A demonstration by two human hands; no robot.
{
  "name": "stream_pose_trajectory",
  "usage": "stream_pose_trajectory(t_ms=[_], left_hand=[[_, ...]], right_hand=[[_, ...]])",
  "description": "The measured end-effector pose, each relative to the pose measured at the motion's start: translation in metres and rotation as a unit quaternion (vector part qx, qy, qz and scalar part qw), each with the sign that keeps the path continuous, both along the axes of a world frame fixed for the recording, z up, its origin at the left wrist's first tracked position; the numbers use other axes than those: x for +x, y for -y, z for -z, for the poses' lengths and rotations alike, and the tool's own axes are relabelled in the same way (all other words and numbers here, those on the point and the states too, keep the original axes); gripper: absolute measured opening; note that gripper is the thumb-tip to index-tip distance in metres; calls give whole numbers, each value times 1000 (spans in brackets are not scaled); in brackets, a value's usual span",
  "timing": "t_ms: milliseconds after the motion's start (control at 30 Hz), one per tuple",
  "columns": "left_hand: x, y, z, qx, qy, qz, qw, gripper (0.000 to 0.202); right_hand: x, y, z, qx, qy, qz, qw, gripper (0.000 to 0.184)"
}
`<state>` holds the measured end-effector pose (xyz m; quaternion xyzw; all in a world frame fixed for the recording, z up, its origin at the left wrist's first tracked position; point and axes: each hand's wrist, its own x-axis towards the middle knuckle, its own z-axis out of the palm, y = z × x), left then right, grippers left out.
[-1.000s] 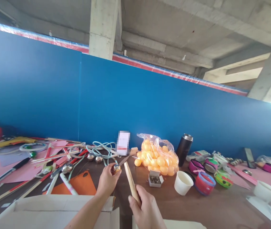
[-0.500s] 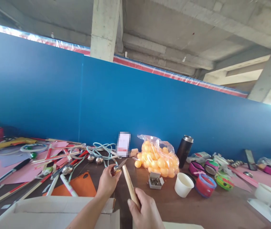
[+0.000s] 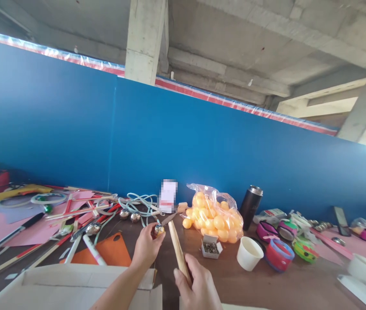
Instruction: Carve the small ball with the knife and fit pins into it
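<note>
1. Landmark: the clear bag of orange balls (image 3: 206, 189), standing on the counter (image 3: 231, 288).
2. Step in hand: you present a silver ball (image 3: 159, 229) and a wooden stick (image 3: 179, 249) close together, left of the bag and nearer to you. In the view they appear just beside each other; contact cannot be confirmed.
3. Next move, in my judgement: it calls for a firm hold on the ball and a controlled stick end, clear of your fingertips.
4. Left hand (image 3: 147, 245): grasping the silver ball by its sides, fingers curled round it, forearm slanting in from your side of the bag.
5. Right hand (image 3: 198, 280): closed on the near part of the wooden stick, thumb laid along it, in front of the bag. The stick's far end points away from you, leaning left of the bag.
6. Nearby: a small box of metal pieces (image 3: 210, 249) sits in front of the bag, a white cup (image 3: 250, 255) to its front right. A dark blade-like piece (image 3: 170, 218) shows left of the bag, partly behind the stick.
</note>
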<state>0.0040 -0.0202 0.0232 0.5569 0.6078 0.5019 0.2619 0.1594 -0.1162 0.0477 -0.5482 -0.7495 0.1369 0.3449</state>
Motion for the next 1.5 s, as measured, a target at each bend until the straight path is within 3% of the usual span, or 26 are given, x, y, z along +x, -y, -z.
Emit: stream_pose_trajectory(t_ms=[433, 867, 1500], left_hand=[[1, -1, 2, -3, 9, 9, 1000, 30], [1, -1, 2, -12, -2, 0, 1000, 32], [-2, -5, 10, 12, -42, 50, 998, 27]], right_hand=[[1, -4, 7, -12, 26, -9, 1000, 13], [1, -9, 17, 28, -5, -13, 1000, 22], [0, -10, 16, -84, 72, -24, 994, 20]])
